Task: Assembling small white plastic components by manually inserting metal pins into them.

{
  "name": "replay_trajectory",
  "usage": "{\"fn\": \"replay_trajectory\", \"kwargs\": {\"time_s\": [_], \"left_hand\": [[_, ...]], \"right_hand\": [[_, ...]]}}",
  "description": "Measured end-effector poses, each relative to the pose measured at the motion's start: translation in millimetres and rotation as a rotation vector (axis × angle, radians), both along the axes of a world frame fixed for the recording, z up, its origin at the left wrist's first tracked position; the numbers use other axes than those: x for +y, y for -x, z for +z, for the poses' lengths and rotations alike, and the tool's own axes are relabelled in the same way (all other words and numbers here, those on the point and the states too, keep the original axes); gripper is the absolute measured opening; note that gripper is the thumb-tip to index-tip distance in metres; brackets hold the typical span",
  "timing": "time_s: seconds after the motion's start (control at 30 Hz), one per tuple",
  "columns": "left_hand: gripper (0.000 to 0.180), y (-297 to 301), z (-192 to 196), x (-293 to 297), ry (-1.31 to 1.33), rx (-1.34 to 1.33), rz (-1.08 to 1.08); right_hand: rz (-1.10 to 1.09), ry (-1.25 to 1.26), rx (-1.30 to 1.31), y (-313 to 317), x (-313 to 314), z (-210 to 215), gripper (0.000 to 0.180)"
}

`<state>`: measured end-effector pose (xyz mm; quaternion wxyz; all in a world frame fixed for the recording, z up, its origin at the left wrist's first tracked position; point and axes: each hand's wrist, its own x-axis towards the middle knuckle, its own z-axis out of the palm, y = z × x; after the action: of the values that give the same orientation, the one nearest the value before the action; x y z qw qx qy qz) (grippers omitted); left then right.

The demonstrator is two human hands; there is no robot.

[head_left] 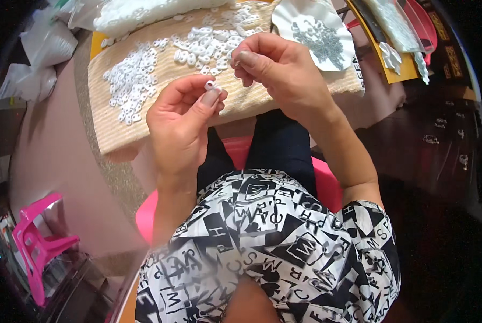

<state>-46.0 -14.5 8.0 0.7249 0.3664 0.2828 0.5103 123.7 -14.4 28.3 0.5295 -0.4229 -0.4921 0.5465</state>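
Both hands work one small white plastic clip.

Left hand (183, 119) pinches the white plastic clip (213, 85) between thumb and forefinger; right hand (284, 67), at two o'clock, is closed on something tiny I cannot make out. The clip looks light, stiff and slippery, best held by its edges. Loose clips (160, 64) cover the mat (111, 124) at twelve; a paper plate of metal bits (316, 32) sits at one. Lap-side stays open.

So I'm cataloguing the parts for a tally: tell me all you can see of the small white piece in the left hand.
The small white piece looks like glossy plastic, rounded, like the loose ones spread on the beige mat behind. The left hand pinches it between thumb and forefinger, raised above the lap in front of the mat. Most of it is hidden by the fingers; its finer shape cannot be told. The right hand is close beside it, apparently not touching.
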Motion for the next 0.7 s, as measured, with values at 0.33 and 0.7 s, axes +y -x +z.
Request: {"fn": "replay_trajectory", "kwargs": {"time_s": [0.33, 0.7], "left_hand": [[0.018, 4.0, 2.4, -0.1, 0.021, -0.055, 0.015], [0.016, 3.5, -0.6, 0.4, -0.011, -0.009, 0.035]], "right_hand": [[-0.086, -0.023, -0.141, 28.4, -10.6, -0.5, 0.014], [-0.087, 0.018, -0.061, 32.3, -12.9, 0.5, 0.013]]}}
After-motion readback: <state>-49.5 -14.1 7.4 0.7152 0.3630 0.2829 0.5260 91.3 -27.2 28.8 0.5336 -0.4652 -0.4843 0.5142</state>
